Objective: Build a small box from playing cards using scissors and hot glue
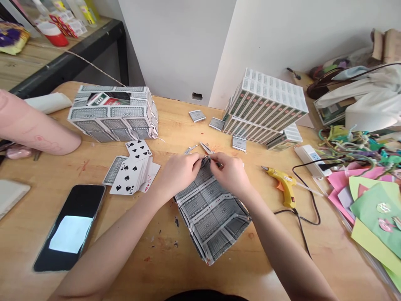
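Observation:
An open box made of playing cards (208, 205), grey patterned backs showing, lies in front of me with its hollow inside toward the camera. My left hand (183, 171) is closed in a pinch on the far end of this box. Beside it, my right hand (232, 173) pinches the same end, thumbs and fingertips almost meeting. What exactly lies between the fingertips is too small to make out. Just beyond the hands a pointed metal blade (205, 147) rests on the table, its other end hidden. Several folded cards (239, 143) lie farther back.
A finished-looking card box (119, 123) stands back left, near loose playing cards (127, 177) and a phone (70, 228). Stacked card packs (266, 104) stand back right. A yellow glue gun (283, 184) with its cord, a power strip (310, 159) and coloured paper (376, 209) are at right.

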### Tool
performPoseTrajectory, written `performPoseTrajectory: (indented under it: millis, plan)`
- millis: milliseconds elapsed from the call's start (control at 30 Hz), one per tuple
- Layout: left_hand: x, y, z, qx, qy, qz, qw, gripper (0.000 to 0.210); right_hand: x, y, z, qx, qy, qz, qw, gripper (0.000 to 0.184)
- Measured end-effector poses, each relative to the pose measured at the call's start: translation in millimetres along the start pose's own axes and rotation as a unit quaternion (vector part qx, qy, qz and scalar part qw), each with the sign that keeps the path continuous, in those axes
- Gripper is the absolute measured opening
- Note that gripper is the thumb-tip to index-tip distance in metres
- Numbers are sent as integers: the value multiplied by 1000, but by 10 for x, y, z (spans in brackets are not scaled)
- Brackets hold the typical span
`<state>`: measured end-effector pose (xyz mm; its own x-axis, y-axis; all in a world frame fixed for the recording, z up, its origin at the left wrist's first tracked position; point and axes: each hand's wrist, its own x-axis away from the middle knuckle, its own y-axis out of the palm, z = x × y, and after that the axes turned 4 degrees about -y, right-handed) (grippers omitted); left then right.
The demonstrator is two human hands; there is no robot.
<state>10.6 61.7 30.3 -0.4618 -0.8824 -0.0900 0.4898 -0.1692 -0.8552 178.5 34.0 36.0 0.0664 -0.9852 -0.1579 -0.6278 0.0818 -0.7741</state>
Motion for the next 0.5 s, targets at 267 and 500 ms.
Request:
performPoseTrajectory:
  millis: [267,500]
  plan:
    - [-11,-9,-8,16,1,-2,1000,27,12,34,59,25,-34,8,999,24]
    - [-21,-10,-12,27,5,1,1000,27,-5,18,93,28,-61,-12,998,25]
